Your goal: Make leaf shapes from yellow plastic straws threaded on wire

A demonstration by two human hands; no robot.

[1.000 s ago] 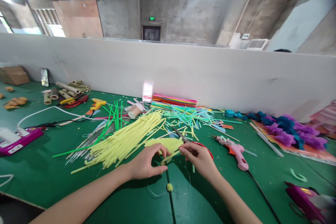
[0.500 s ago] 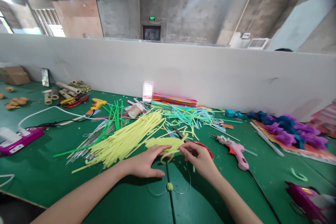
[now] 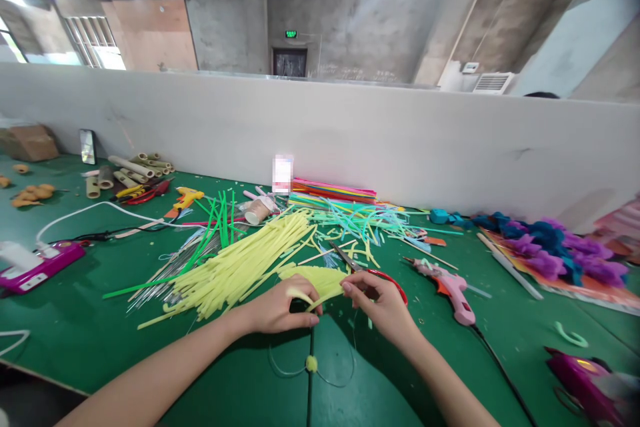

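Note:
My left hand (image 3: 286,303) is closed on a flat, pale-yellow piece made of fuzzy pipe cleaners (image 3: 323,275), with a loose strip curling out by its thumb. My right hand (image 3: 377,297) pinches the end of a yellow pipe cleaner (image 3: 330,295) that runs across to the left fingers. Red-handled scissors (image 3: 393,278) are behind the right hand; whether it touches them I cannot tell. Below the hands hangs a small yellow fuzzy ball (image 3: 311,364) with thin, clear wire loops to either side. A thick bundle of yellow pipe cleaners (image 3: 245,263) lies beyond the left forearm.
A pink glue gun (image 3: 453,290) lies at right, its cord running toward me. Purple and blue fuzzy pieces (image 3: 550,250) rest farther right. At left are a magenta power strip (image 3: 47,267), a yellow glue gun (image 3: 187,198) and bamboo tubes (image 3: 135,170). A white partition (image 3: 400,140) borders the back.
My left hand has closed in, its thumb and fingers now pressed on the yellow piece. The pipe-cleaner loop is pulled straighter, and the hanging ball has swung slightly left and toward me.

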